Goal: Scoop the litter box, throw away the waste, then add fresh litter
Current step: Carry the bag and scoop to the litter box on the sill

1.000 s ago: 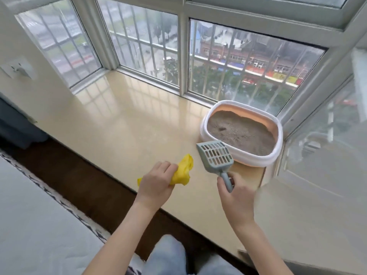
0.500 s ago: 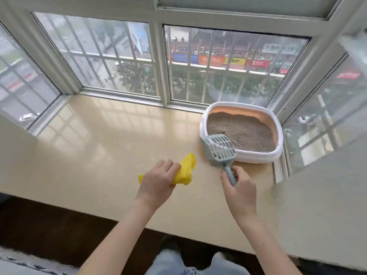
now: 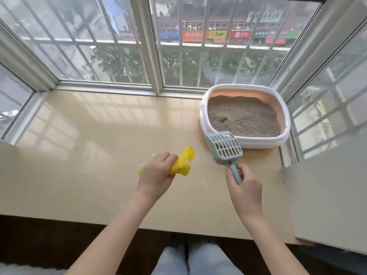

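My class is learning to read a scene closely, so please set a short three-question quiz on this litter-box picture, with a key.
1. True or false: the scoop is already buried in the litter.
2. Which hand holds the yellow bag? A) left B) right C) neither
3. Fill in: the litter box sits at the window ledge's ____ end.

Key:
1. False; it is held in front of the box by the right hand.
2. A; the left hand grips it, crumpled.
3. Right, by the window corner.
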Motion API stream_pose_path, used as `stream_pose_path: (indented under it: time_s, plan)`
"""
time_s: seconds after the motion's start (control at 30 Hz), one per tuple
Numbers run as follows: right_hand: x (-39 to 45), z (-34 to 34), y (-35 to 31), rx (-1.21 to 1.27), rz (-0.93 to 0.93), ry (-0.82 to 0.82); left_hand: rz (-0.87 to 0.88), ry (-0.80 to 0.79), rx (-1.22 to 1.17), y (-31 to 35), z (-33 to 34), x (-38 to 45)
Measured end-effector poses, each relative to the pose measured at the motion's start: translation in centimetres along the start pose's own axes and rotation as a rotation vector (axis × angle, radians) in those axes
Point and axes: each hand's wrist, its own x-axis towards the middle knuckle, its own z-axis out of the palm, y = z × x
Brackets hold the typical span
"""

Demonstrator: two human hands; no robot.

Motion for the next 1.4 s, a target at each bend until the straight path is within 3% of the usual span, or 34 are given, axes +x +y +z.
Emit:
stream_pose_path:
  time_s: [0.17,0.5,0.77,0.97,1.17,1.4]
  plan:
    - [2.4,3.8,3.1,0.03,0.075,-0.065,-0.544,-0.042,-0.609,-1.0,5.0,2.8]
    - [4.7,13.6,11.6,0.034,0.288,-0.102,-1.017,-0.269,-1.043,-6.8,18.6,7.4]
    - [5.1,23.3,18.3,-0.092,0.36,-0.035,-0.998,-0.274,-1.05,-12.2,28.3,7.0]
    - [4.1,26.3,20.5,-0.169,0.348,0.002,-0.89,-0.178,-0.945,-13.1,30.6,5.4]
    - [3.3,24.3,20.7,-0.123,0.261,0.139,-0.814,-0.259,-1.03,-10.9,29.6,5.4]
    - [1.4,16.5,24.2,-0.121,0.305,0.286,-0.686,-0.422,-1.075,-2.1,31.9,5.3]
